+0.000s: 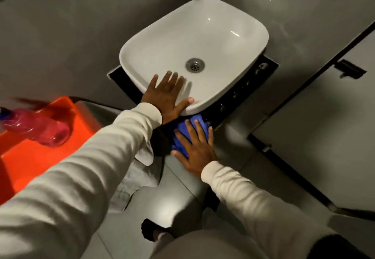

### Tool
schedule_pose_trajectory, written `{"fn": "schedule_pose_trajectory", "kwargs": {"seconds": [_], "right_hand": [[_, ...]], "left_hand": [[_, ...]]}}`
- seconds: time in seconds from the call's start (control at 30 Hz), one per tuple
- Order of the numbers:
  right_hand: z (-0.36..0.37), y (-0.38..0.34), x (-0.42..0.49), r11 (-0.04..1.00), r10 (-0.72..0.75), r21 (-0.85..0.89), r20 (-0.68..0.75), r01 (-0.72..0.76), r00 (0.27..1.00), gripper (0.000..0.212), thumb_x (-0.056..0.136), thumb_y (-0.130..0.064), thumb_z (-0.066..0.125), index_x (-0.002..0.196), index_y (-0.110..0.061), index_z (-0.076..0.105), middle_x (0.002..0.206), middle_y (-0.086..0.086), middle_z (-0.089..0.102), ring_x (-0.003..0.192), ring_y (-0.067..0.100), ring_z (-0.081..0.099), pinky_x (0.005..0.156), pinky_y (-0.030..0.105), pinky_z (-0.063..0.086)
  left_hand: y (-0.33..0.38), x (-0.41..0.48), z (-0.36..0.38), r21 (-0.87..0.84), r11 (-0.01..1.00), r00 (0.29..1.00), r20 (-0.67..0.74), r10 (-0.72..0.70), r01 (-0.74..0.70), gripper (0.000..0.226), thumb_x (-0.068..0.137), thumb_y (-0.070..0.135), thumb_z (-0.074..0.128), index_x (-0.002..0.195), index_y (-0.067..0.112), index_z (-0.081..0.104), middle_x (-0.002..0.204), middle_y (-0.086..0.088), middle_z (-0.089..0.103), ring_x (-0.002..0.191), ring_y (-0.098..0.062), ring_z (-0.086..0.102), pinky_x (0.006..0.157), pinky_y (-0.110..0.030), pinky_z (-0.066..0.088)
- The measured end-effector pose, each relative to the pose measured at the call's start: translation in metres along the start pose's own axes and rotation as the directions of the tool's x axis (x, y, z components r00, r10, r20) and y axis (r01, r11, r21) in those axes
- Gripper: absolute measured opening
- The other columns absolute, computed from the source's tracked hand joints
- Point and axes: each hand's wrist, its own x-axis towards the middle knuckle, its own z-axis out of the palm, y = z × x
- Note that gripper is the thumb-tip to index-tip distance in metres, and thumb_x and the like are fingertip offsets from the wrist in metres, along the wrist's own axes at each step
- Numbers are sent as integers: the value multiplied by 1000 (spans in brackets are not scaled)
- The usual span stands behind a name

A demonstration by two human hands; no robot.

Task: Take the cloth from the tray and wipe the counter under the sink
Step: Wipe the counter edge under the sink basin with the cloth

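At the near corner of the dark counter (241,88), beneath the overhanging white sink (213,41), the right hand (194,147) lies flat with fingers spread, palm pressing the blue cloth (182,128) onto the counter surface; it is not closed around the fabric but holds it down by pressure alone. The left hand (166,96) is likewise open, fingers splayed over the front rim of the sink and thumb along its edge, apparently bracing the body. By this arrangement the cloth has already left the orange tray (30,157), which sits well apart at the left and carries a pink bottle (38,128) lying on its side. The step in hand is therefore judged to be the wiping itself, at the front corner of the counter. The next move would call for sliding the flattened cloth along the narrow exposed strip of counter, keeping the palm low enough to pass under the basin's lip. The chief obstruction is the sink itself, whose overhang covers most of the counter and leaves little clearance; how far the cloth already reaches beneath it cannot be told. Small pale marks, possibly droplets, show on the right strip of the counter. A white panel with a dark latch (350,69) stands close on the right, and pale fabric (140,169) hangs below the left sleeve.
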Motion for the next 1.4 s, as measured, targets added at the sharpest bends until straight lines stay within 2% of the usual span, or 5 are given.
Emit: {"fn": "schedule_pose_trajectory", "kwargs": {"seconds": [0.13,0.33,0.5,0.7,1.4], "right_hand": [[-9,51,7,982,-172,-78,4,172,985,51,94,-53,37,142,-36,42,157,5,36,146,32,28,115,64,20],[-12,48,12,990,61,128,-52,-54,997,53,92,-57,38,139,-35,46,158,4,33,150,30,18,117,66,2],[-18,72,-1,983,-177,-54,11,177,984,50,94,-51,36,142,-37,42,157,1,35,148,26,26,115,68,12],[-27,46,16,998,54,-21,-120,-57,991,41,88,-29,54,128,-19,62,146,21,48,139,42,39,115,63,22],[-43,146,38,991,-77,-101,120,90,990,51,94,-43,40,144,-43,30,161,-2,25,150,25,16,118,60,10]], "left_hand": [[-1,14,1,20,999,998,-61,-34,35,91,78,74,5,148,17,-5,161,-5,-6,148,-20,-9,120,-50,1],[-6,19,-1,0,1000,998,-49,-28,28,95,76,77,5,148,17,-9,161,-6,-10,148,-21,-11,120,-53,2],[-5,20,-4,-11,1000,999,-33,-18,18,97,76,76,6,148,13,-9,160,-7,-11,147,-20,-12,120,-51,2],[-4,18,-7,-49,999,996,-91,-5,0,94,78,71,11,148,11,-6,161,-10,-8,148,-23,-9,121,-50,4],[41,19,0,-70,994,987,-127,-94,86,100,74,78,-3,147,9,-10,160,-10,-11,147,-22,-15,120,-53,-3]]}}
